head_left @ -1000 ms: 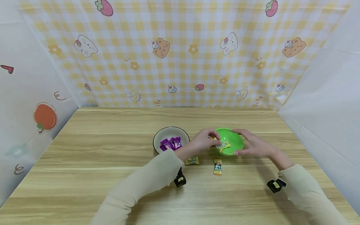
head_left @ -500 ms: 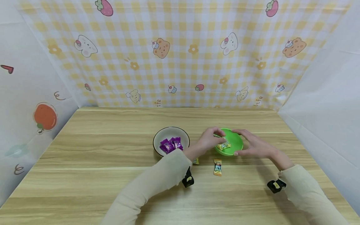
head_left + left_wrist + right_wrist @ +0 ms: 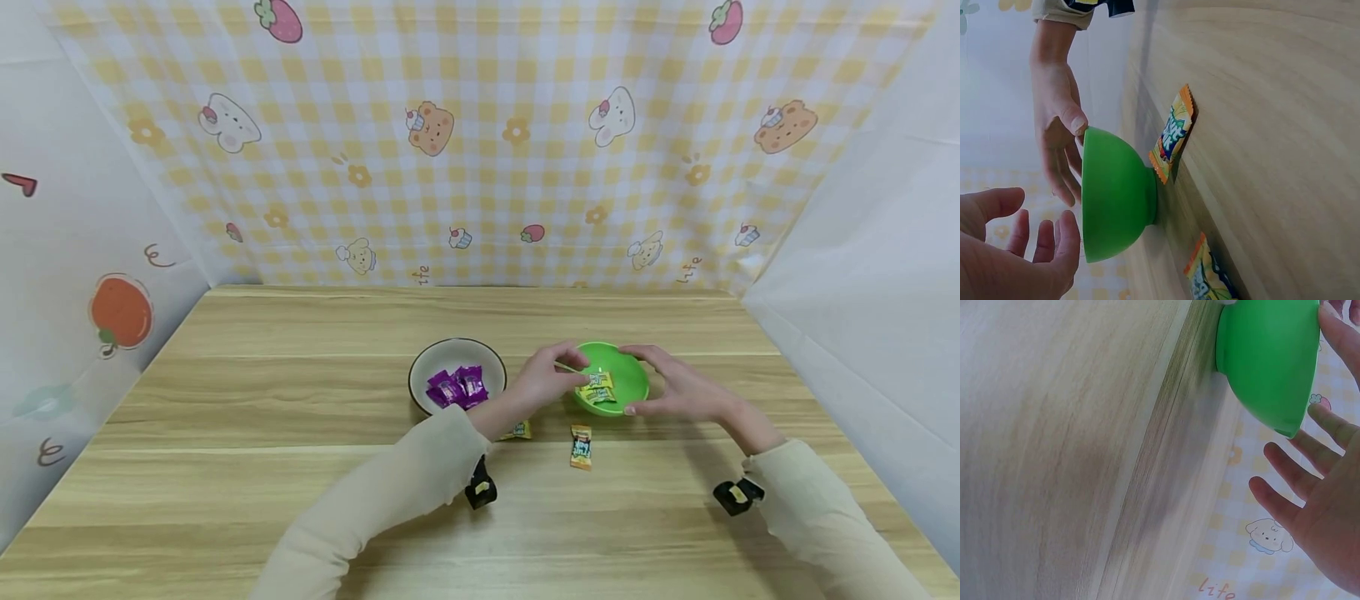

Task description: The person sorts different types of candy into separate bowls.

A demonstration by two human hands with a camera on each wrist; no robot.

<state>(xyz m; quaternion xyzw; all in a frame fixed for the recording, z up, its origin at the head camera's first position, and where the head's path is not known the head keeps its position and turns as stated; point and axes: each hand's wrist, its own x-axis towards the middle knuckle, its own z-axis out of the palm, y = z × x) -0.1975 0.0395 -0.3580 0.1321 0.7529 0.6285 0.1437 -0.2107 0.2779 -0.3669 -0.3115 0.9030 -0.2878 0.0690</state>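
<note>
My left hand [image 3: 543,379] is at the left rim of a green bowl [image 3: 628,379], thumb and fingers apart and nothing between them in the left wrist view. Yellow wrapped candies [image 3: 598,393] lie inside the bowl. From the right, my right hand [image 3: 678,389] holds the bowl, thumb on the near rim and fingers at the far rim; the right wrist view shows its other fingers [image 3: 1282,497] spread. A yellow-and-orange wrapped candy [image 3: 581,447] lies in front of the bowl. Another yellow candy [image 3: 519,430] is partly hidden by my left wrist.
A cream bowl with a dark rim [image 3: 422,367] stands left of the green one, holding several purple wrapped candies [image 3: 457,386]. Both stand on a wood-grain table [image 3: 300,400]. A checked curtain [image 3: 480,183] hangs behind it, with white sheets at either side.
My left hand moved right over the green bowl with a yellow candy, let it go there, and drew back left to the rim. The right hand and bowl stayed in place.
</note>
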